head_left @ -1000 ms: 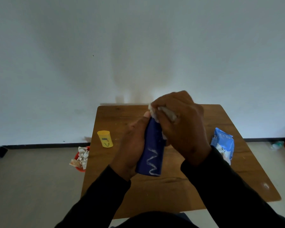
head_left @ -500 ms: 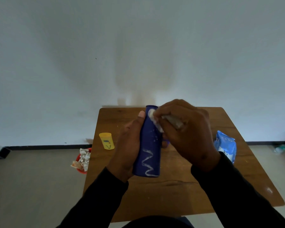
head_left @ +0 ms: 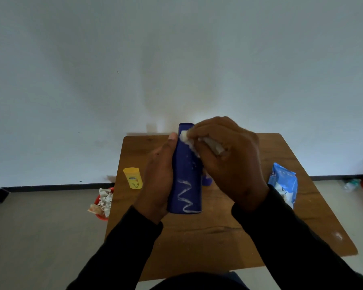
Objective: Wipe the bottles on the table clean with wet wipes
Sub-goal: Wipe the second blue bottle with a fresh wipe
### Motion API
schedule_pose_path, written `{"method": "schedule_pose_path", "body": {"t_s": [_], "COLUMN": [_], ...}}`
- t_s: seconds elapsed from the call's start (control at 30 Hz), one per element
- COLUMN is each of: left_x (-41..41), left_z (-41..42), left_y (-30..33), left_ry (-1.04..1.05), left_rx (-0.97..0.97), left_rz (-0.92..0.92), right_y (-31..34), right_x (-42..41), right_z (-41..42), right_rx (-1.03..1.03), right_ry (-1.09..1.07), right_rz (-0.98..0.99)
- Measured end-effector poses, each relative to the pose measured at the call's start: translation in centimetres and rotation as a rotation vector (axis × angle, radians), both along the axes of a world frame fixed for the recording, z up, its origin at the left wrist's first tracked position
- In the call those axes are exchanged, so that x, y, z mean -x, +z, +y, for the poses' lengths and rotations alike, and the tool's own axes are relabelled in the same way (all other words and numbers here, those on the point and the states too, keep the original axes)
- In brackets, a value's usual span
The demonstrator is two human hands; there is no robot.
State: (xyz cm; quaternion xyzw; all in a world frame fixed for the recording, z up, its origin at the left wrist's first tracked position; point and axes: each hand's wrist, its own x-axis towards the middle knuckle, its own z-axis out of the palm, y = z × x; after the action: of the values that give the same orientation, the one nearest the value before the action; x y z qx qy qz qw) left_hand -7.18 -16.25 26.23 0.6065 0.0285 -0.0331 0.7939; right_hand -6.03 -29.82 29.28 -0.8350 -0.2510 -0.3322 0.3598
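Wooden table (head_left: 218, 237) against white wall (head_left: 176, 59). Blue bottle (head_left: 187, 176) held above table centre, white zigzag smear on lower body. Left hand (head_left: 158, 181) grips bottle's left side, thumb up near the top. Right hand (head_left: 226, 162) pinches crumpled wet wipe (head_left: 186, 138), pressing it on bottle's upper part. Blue wipes pack (head_left: 283, 183) right, small yellow bottle (head_left: 132, 177) left, red bin (head_left: 102, 203) with used wipes on floor beside table.

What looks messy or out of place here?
A white zigzag smear runs down the blue bottle below the wet wipe. On the floor, crumpled wipes overflow the red bin beside the table.
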Motion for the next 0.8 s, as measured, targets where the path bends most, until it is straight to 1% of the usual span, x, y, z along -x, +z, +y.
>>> {"method": "schedule_pose_path", "body": {"t_s": [0.1, 0.23, 0.37, 0.43, 0.5, 0.57, 0.67, 0.73, 0.8], "left_x": [-0.1, -0.3, -0.1, -0.2, -0.4, -0.6, -0.7, -0.7, -0.8], "left_z": [0.3, 0.7, 0.7, 0.9, 1.2, 1.2, 0.7, 0.3, 0.1], "left_y": [0.3, -0.3, -0.4, -0.1, -0.1, 0.0, -0.3, -0.4, -0.4], "left_ry": [-0.074, -0.009, -0.039, -0.026, 0.016, 0.032, 0.019, -0.006, 0.001], "left_rx": [0.076, 0.038, 0.046, 0.049, 0.022, 0.007, -0.002, 0.034, 0.078], "left_rz": [0.001, -0.021, -0.013, -0.024, -0.044, -0.052, -0.038, 0.000, 0.014], "right_y": [-0.2, -0.3, -0.1, 0.0, 0.1, 0.2, 0.4, 0.4, 0.2], "right_x": [-0.5, 0.6, -0.4, -0.3, 0.6, 1.1, 0.0, -0.6, 0.0], "right_z": [-0.7, -0.4, 0.0, -0.1, 0.1, 0.6, 0.8, 0.2, -0.4], "right_rx": [-0.045, -0.008, -0.028, -0.034, -0.005, 0.045, 0.033, 0.022, 0.052], "right_ry": [-0.033, 0.056, 0.023, 0.019, 0.065, 0.084, 0.024, -0.015, -0.014], "right_rz": [0.041, 0.047, 0.039, 0.067, 0.088, 0.045, 0.000, 0.016, 0.045]}}
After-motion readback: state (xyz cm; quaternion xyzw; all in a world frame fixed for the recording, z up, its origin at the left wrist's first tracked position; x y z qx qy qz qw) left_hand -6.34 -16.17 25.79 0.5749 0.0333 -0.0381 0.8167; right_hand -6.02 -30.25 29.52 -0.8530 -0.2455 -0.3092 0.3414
